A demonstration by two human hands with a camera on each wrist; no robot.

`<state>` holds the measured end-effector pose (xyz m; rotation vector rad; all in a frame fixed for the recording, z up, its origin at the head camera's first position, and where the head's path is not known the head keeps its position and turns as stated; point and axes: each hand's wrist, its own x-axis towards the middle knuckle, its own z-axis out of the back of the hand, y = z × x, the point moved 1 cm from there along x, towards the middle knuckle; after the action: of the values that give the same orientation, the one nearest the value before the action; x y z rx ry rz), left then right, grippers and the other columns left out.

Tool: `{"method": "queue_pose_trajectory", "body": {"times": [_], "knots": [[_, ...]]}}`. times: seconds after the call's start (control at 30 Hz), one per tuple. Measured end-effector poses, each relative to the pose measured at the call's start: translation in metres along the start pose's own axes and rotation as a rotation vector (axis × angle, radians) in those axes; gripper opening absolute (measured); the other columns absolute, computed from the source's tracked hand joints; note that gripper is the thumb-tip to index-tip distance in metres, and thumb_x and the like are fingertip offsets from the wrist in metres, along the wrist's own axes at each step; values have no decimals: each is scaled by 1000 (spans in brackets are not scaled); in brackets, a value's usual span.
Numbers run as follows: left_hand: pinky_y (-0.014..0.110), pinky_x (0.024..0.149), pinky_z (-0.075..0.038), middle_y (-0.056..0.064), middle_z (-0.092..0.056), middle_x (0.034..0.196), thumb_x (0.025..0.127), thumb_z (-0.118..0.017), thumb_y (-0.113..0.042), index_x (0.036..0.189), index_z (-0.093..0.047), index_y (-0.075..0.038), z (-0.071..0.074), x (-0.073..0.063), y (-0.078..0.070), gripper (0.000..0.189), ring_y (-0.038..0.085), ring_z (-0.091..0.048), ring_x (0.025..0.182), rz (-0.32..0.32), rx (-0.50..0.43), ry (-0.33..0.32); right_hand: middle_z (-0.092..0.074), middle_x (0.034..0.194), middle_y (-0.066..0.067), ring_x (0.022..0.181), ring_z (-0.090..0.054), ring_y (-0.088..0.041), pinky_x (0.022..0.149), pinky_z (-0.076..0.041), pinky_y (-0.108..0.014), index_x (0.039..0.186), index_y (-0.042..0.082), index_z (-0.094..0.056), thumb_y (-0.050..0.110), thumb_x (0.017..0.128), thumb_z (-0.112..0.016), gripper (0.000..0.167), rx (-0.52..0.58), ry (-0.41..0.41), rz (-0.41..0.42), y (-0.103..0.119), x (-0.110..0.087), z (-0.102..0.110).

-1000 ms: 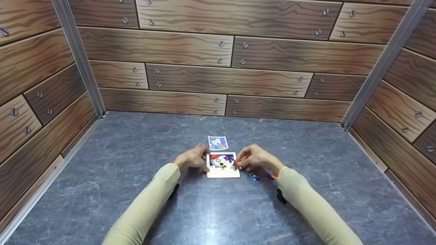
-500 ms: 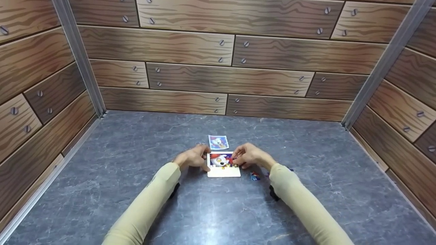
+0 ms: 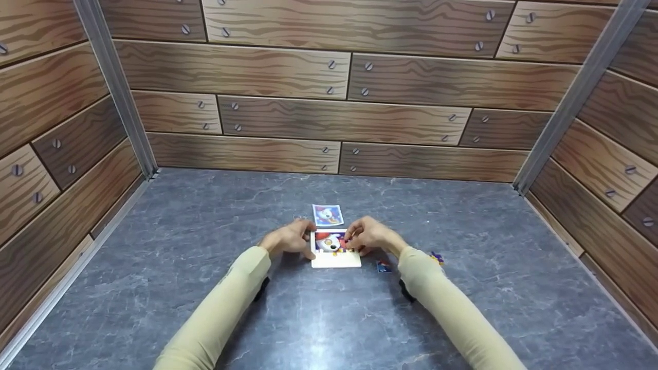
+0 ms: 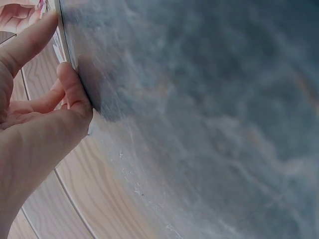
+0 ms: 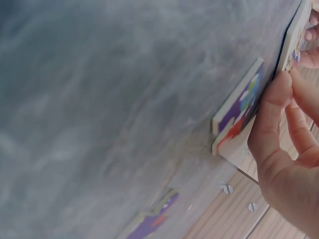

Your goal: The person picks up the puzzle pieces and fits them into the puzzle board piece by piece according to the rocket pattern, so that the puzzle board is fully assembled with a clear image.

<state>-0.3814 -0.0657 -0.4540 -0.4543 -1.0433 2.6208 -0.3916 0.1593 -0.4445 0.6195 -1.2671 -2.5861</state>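
White rectangular jigsaw tray [image 3: 336, 261], its picture partly laid

The tray lies flat just below the centre of the head view, on a dark grey, marble-patterned tabletop [image 3: 313, 318]. Its upper part carries joined pieces showing a white cartoon head [image 3: 329, 243] under red; its lower part is bare white, with an uneven edge between the two. The person's left hand [image 3: 291, 238] holds the left side, thumb at the lower corner and a finger at the upper one. The right hand [image 3: 372, 235] is at the right side, thumb and forefinger drawn together over that end of the picture; whether they pinch a piece (the fingers cover the very spot) I cannot tell, even from the right wrist view.

The step in hand looks like seating a piece at the right end of the laid rows. The next move seems to call for a light press until it sits flush, with the tray held steady. After that, stock is within reach: a flat blue-and-red loose patch [image 3: 383, 266], perhaps more than one piece, just off the tray's lower right, and a purple-and-yellow loose piece [image 3: 437, 258] farther right. The printed picture card [image 3: 328, 215] above the tray bears a similar design and probably serves as the guide.
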Motion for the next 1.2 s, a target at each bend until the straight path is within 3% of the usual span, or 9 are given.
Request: {"method": "queue_pose_trajectory", "body": {"times": [0.27,0.6,0.77,0.97,1.2], "knots": [[34,90,-41,8,-53,109,71,-84,-6,122,-57,-5,0,1,0,58,19,-46,98,-8,13,-7,-49,73,1,61,-53,-9,49,-49,-19,104,-5,-68,-3,81,-74,24,22,24,21,-1,0,0],[36,100,-39,8,-52,111,72,-84,-5,126,-55,-3,0,1,0,62,20,-47,104,10,-22,-1,-52,74,1,61,-52,-8,48,-48,-19,104,-1,-72,-3,80,-73,23,-69,20,52,0,1,-2],[36,96,-41,8,-53,111,71,-84,-5,123,-56,-4,-1,1,0,59,20,-48,102,11,-10,0,-52,73,2,60,-52,-8,49,-48,-19,104,-2,-72,-2,81,-74,24,-67,26,72,-1,0,-2],[36,95,-41,8,-53,110,71,-85,-7,120,-57,-6,-2,0,0,56,20,-47,100,11,14,-8,-57,79,1,67,-55,-9,56,-51,-21,111,-1,-70,-2,83,-72,28,-34,113,70,-3,-2,5],[39,100,-41,8,-51,116,73,-83,-6,125,-55,-8,-1,-1,0,60,22,-47,107,64,-46,7,-62,87,0,76,-58,-11,65,-52,-25,111,-1,-69,-1,83,-72,28,-75,193,135,-7,-9,23]]}}
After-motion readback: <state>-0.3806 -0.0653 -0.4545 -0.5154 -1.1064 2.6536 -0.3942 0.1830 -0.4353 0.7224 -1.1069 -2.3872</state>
